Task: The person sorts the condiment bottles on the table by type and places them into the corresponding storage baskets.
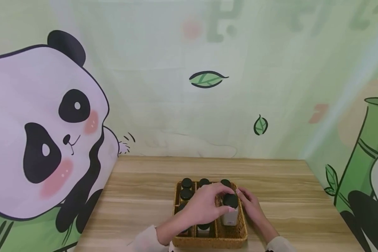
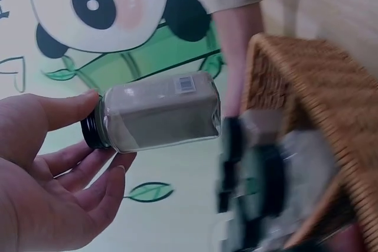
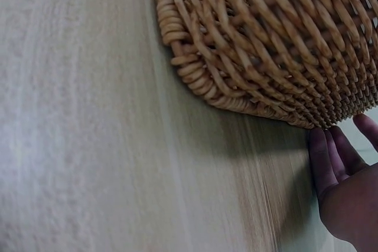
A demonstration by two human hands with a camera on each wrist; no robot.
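Note:
My left hand point(image 1: 204, 204) pinches a spice jar by its black lid, thumb on one side and fingers on the other. The clear square jar point(image 2: 162, 113) holds greyish powder and has a small barcode label. In the head view it is upright over the right section of a wicker basket point(image 1: 208, 242), raised above the basket in the left wrist view. My right hand point(image 1: 252, 208) touches the basket's right outer side with extended fingertips; in the right wrist view, its fingers point(image 3: 322, 157) meet the woven wall low down.
Several black-lidded jars stand in the divided basket, among them one at the left point(image 1: 186, 193), one at the back right point(image 1: 225, 183) and one in the front middle point(image 1: 203, 227). A wood-grain table point(image 1: 138, 196) carries the basket. Behind it hangs a panda-printed cloth point(image 1: 163, 105).

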